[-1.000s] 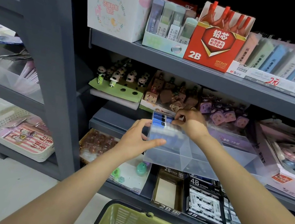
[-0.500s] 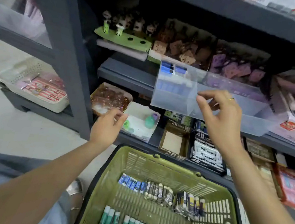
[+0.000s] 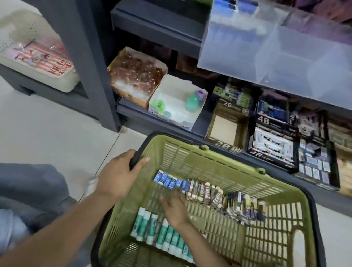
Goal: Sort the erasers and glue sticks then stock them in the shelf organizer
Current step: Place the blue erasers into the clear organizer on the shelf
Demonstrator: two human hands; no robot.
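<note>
A green basket (image 3: 211, 159) stands on the floor below the shelves. Inside it lie a row of blue-sleeved erasers (image 3: 169, 181), a longer row of dark-sleeved erasers (image 3: 229, 199) and a line of green-and-white glue sticks (image 3: 153, 227). My left hand (image 3: 119, 177) grips the basket's left rim by the black handle. My right hand (image 3: 173, 207) is inside the basket, blurred, with its fingers stretched toward the blue erasers and nothing in it. The clear shelf organizer (image 3: 288, 65) sits on the shelf above, with blue erasers (image 3: 236, 3) in its left compartment.
Boxes marked 2B (image 3: 226, 128) and 4B (image 3: 272, 142) fill the bottom shelf behind the basket. A grey shelf post (image 3: 87, 57) stands to the left, with a white tray (image 3: 26, 50) beyond it. My knee (image 3: 10, 191) is at lower left.
Both hands dropped from the organizer to the basket. The left hand took hold of the rim and the right hand went inside. The view tilted downward.
</note>
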